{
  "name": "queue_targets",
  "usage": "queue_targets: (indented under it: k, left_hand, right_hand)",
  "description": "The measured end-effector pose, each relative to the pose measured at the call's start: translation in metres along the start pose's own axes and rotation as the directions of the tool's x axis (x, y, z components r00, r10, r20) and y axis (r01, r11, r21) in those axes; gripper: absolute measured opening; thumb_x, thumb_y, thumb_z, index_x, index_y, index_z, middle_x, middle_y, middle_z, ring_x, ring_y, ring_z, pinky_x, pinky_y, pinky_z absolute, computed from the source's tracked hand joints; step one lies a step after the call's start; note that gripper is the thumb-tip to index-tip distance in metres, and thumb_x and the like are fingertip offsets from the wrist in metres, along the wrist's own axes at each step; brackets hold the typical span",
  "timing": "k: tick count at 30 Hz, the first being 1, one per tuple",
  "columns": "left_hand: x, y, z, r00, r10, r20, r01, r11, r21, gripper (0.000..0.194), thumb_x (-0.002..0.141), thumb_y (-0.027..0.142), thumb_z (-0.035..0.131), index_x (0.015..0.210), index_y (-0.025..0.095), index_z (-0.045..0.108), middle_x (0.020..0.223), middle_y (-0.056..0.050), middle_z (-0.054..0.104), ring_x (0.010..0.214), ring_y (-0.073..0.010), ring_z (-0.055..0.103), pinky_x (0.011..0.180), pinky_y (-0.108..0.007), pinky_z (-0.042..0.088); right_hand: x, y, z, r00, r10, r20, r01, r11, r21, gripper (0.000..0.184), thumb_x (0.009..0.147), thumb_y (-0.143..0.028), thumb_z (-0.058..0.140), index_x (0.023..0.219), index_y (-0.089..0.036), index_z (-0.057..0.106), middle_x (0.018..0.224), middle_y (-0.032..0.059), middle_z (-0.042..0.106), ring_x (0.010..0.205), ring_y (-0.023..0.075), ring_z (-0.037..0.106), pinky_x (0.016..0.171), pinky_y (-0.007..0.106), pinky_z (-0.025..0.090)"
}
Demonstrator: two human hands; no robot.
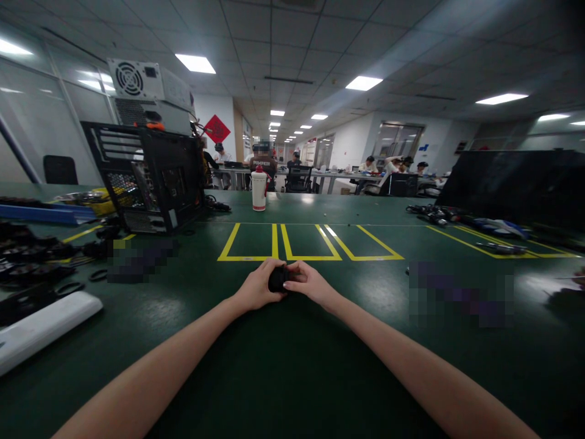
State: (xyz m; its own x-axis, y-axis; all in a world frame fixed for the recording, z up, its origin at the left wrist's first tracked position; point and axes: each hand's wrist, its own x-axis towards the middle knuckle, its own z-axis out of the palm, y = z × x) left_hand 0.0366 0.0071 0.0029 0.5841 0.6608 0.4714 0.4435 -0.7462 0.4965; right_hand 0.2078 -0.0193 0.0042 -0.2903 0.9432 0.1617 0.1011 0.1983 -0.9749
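Note:
Between my two hands is a small round black part [278, 279], its exact kind too dark to make out. My left hand [260, 285] wraps round its left side, with the thumb below and the fingers over the top. From the other side my right hand [311, 284] pinches it, the thumb lying across its front. Both hands are low over the green tabletop [283, 366], just in front of yellow tape outlines [306, 258]. Whether the part rests on the table I cannot tell.
A black computer case [158, 177] with a power supply [137, 79] on top stands at the left. Behind the tape is a white cup [259, 192]. A white elongated object [50, 326] and black rings [69, 288] lie left; cables [434, 213] and a dark monitor [516, 183] are right.

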Motion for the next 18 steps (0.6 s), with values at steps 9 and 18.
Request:
queue_targets:
  k: [9, 18]
  left_hand:
    - [-0.0001, 0.0015, -0.0006, 1.0, -0.016, 0.009, 0.016, 1.0, -0.001, 0.057, 0.058, 0.024, 0.065, 0.108, 0.025, 0.038, 0.105, -0.002, 0.046, 0.094, -0.0207, 0.049, 0.079, -0.034, 0.041]
    - [-0.0004, 0.0017, -0.0015, 1.0, 0.001, 0.005, -0.001, 1.0, -0.004, 0.057, 0.059, 0.022, 0.064, 0.109, 0.025, 0.038, 0.106, -0.002, 0.046, 0.096, -0.0208, 0.048, 0.081, -0.034, 0.041]
  right_hand:
    - [0.0011, 0.0021, 0.0011, 0.997, -0.035, -0.063, 0.035, 0.999, -0.009, 0.03, 0.065, -0.03, 0.061, 0.089, -0.018, 0.05, 0.093, 0.0029, 0.055, 0.087, 0.016, 0.055, 0.08, 0.035, 0.042]
    - [-0.0013, 0.0027, -0.0013, 1.0, -0.01, -0.005, 0.01, 0.999, 0.044, 0.04, 0.056, -0.021, 0.068, 0.091, -0.02, 0.048, 0.098, 0.0023, 0.053, 0.091, 0.0169, 0.054, 0.083, 0.036, 0.042]
